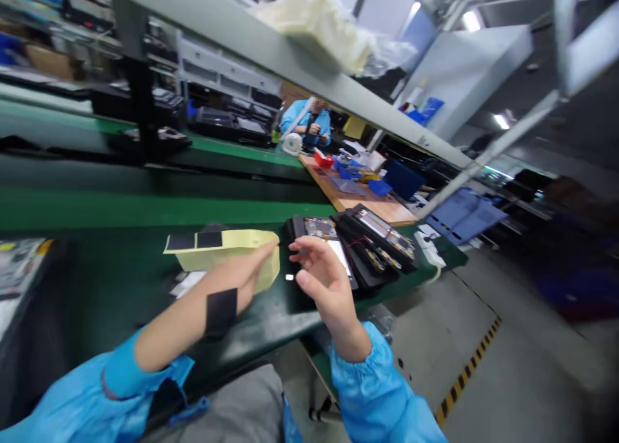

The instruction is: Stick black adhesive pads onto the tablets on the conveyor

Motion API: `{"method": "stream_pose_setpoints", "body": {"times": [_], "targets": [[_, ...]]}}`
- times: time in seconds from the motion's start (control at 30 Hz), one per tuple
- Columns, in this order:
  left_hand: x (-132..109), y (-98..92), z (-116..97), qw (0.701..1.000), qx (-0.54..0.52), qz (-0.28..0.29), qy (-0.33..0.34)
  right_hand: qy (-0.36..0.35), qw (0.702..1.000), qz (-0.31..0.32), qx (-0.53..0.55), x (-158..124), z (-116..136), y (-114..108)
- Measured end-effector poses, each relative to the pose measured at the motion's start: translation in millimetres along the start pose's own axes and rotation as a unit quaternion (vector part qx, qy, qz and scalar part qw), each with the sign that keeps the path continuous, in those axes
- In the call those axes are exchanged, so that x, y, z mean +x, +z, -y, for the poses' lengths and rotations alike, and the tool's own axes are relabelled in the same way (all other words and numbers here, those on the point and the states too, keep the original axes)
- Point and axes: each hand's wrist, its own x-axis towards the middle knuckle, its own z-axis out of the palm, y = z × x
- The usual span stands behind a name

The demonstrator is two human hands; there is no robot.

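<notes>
Right hand (329, 280) — grip slack, fingers curled; left hand (243, 274) against yellow sheet (236, 238) (grip: can't tell).

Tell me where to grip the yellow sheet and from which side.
Probably pinch the yellow sheet by its right edge, coming from the right with the right hand: that edge shows beyond the left hand, and the black pieces sit toward the sheet's left end.

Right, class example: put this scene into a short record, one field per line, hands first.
Left hand: at yellow sheet; grip unclear
Left wrist: black patch on it
Right hand: fingers curved, nothing visibly held
Near right hand: black units with exposed circuit boards
Surface: green bench
Background: person in blue
</notes>
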Motion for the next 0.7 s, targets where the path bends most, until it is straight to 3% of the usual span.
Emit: {"method": "stream_pose_setpoints", "body": {"times": [0.07,0.13,0.2,0.27,0.3,0.37,0.5,0.6,0.7], "targets": [[41,-21.8,-14,0.998,-0.021,-0.039,0.052,-0.020,0.995,-0.092,-0.017,-2,16,-27],[93,-34.4,-41,0.982,-0.095,-0.057,0.156,-0.050,0.981,-0.181,-0.041,-9,37,-56],[141,-28.7,-75,0.942,-0.196,-0.087,0.259,-0.081,0.961,-0.257,-0.068,-21,59,-82],[173,-2.4,-103,0.902,-0.295,-0.126,0.289,-0.103,0.939,-0.314,-0.098,-36,78,-102],[182,17.1,-111,0.889,-0.337,-0.155,0.268,-0.108,0.929,-0.336,-0.111,-43,84,-110],[183,62.7,-110,0.882,-0.394,-0.200,0.164,-0.107,0.915,-0.365,-0.131,-59,92,-122],[153,142.3,-68,0.888,-0.419,-0.187,-0.015,-0.074,0.911,-0.381,-0.136,-82,86,-132],[139,164.7,-34,0.884,-0.424,-0.144,-0.136,-0.036,0.920,-0.370,-0.127,-88,72,-130],[149,156.6,-11,0.866,-0.437,-0.116,-0.214,-0.006,0.932,-0.342,-0.117,-83,56,-123]]}}
